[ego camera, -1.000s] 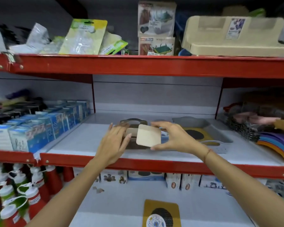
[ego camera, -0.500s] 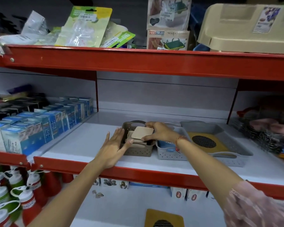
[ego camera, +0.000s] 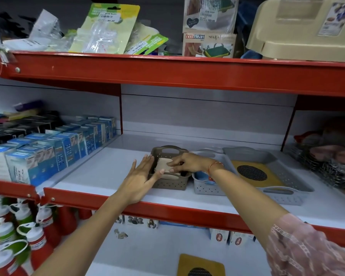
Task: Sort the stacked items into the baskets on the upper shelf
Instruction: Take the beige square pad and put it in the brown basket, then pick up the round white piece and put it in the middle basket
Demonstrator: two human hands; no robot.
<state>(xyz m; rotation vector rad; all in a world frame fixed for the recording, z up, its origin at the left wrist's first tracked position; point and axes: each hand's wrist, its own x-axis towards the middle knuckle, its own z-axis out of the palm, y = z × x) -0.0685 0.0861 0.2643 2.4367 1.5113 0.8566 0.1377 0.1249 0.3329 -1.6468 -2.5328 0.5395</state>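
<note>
A small brown perforated basket (ego camera: 172,184) stands on the white middle shelf (ego camera: 100,170). Inside it lies a stack of beige square pads (ego camera: 163,166). My right hand (ego camera: 184,162) reaches over the basket with its fingertips pinching the top pad. My left hand (ego camera: 139,176) rests flat against the basket's left wall, fingers spread. To the right stands a small grey basket (ego camera: 207,189) with blue items inside. Further right, a large grey tray basket (ego camera: 283,194) holds a yellow mat (ego camera: 253,173) with a black mesh circle.
Blue boxes (ego camera: 54,152) line the shelf at left. Red beams (ego camera: 167,72) edge the shelves. The top shelf holds packets and a beige plastic rack (ego camera: 303,30). Red and green bottles (ego camera: 14,236) hang lower left. Another yellow mat (ego camera: 200,265) lies on the bottom shelf. Wire items (ego camera: 327,156) sit right.
My right hand has carried the beige pad from in front of the basket down into it. My left hand moved from the pad to the basket's left side. The view has tilted upward.
</note>
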